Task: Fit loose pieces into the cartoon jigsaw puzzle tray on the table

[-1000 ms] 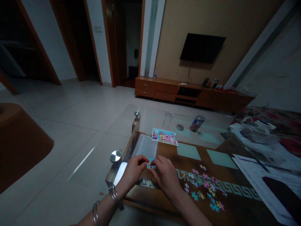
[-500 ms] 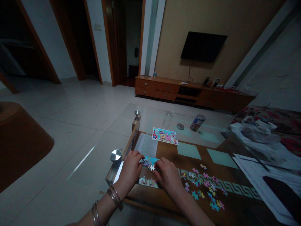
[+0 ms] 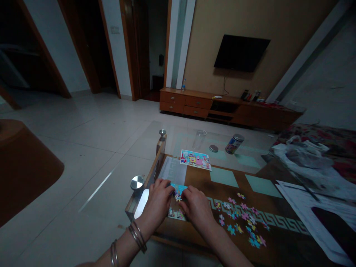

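Observation:
A partly assembled jigsaw puzzle (image 3: 175, 213) lies on the glass table between my hands, with blue along its far side. My left hand (image 3: 159, 197) bends over its left part, thumb and fingers drawn together at the pieces. A small jigsaw piece (image 3: 178, 198) shows at the puzzle's middle, by the thumb and forefinger of my right hand (image 3: 197, 204), which are curled in a pinch. Both hands partly cover the puzzle. Loose jigsaw pieces (image 3: 244, 216) are scattered to the right. Beyond the puzzle lies a colourful cartoon picture card (image 3: 195, 160).
A clear jar (image 3: 199, 139), a round metal lid (image 3: 213, 148) and a printed can (image 3: 234, 144) stand farther back on the glass. Papers (image 3: 308, 215), a dark object (image 3: 332, 228) and plastic bags (image 3: 303, 157) occupy the right side. A metal table fitting (image 3: 137, 182) is near my left hand.
The small piece by my right fingers, pale side showing before, now shows colours and sits slightly farther left. Both hands have shifted slightly, staying over the puzzle.

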`<action>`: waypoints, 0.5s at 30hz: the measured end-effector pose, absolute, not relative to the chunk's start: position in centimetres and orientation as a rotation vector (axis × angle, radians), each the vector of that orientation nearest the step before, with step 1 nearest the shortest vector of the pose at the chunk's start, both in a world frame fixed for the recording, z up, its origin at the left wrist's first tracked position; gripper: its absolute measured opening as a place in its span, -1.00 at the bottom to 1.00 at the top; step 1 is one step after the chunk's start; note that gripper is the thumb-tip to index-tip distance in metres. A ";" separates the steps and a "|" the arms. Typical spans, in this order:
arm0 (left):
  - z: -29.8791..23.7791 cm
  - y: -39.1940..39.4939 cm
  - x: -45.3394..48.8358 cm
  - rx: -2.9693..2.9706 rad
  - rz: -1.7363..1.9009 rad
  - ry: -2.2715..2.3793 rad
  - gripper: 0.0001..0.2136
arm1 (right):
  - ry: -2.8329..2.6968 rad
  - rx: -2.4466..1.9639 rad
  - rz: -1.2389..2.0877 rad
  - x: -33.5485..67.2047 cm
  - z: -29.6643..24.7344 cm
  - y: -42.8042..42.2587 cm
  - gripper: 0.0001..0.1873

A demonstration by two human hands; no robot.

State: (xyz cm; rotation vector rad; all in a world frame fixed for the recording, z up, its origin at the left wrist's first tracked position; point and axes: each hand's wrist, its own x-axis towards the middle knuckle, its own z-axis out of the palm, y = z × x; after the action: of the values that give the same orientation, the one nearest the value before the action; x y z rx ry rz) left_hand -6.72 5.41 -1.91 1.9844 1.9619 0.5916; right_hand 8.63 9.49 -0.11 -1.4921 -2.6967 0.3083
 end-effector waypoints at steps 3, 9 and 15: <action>-2.0 5.3 -6.7 1.983 0.577 1.962 -0.74 | -2.687 -1.518 0.292 8.7 -0.1 9.4 -0.91; -2.0 5.2 -6.6 1.985 0.581 1.953 -0.74 | -2.685 -1.512 0.275 8.8 -0.2 9.4 -0.92; -1.9 5.3 -6.6 1.983 0.574 1.945 -0.74 | -2.683 -1.477 0.276 9.0 -0.6 9.5 -0.93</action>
State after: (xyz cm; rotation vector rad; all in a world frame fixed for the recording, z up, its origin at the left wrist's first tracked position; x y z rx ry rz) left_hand -6.64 5.30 -1.91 1.9832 1.9449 0.5745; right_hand 8.99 9.55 -0.57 -1.4766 -2.6830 0.2758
